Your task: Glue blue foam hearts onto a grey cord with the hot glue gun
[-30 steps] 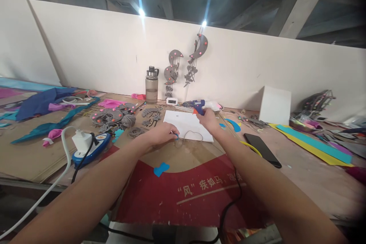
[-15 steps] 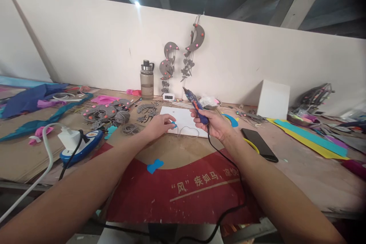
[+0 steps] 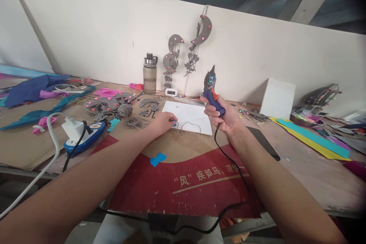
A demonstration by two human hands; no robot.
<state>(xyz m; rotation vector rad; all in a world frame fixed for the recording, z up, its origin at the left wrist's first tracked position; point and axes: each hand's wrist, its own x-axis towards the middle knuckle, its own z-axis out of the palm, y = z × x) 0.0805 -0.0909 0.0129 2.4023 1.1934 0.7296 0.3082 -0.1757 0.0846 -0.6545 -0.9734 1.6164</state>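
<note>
My right hand (image 3: 230, 118) is wrapped round a blue glue gun (image 3: 215, 103) with an orange trigger, its dark nozzle pointing up and its cord hanging down. Low over the near left part of a white board (image 3: 194, 113), the fingers of my left hand (image 3: 162, 124) pinch a small blue piece (image 3: 175, 124), mostly hidden by the fingertips. A thin grey yarn (image 3: 191, 123) curves across the board beside those fingers. Closer to me, a blue cloud-like cutout (image 3: 158, 159) lies on the red-printed cardboard (image 3: 143, 187).
Grey yarn and dotted grey shapes (image 3: 108, 106) lie at the left, near a blue power strip (image 3: 82, 141). A bottle (image 3: 150, 74) and a small clock (image 3: 171, 92) stand at the back. A phone (image 3: 263, 143) lies beside my right forearm. Grey moon hangings (image 3: 202, 32) hang against the white partition.
The glue gun in my right hand has moved right, away from the left hand, and its nozzle has swung more upright. My left hand still pinches the blue piece at the board.
</note>
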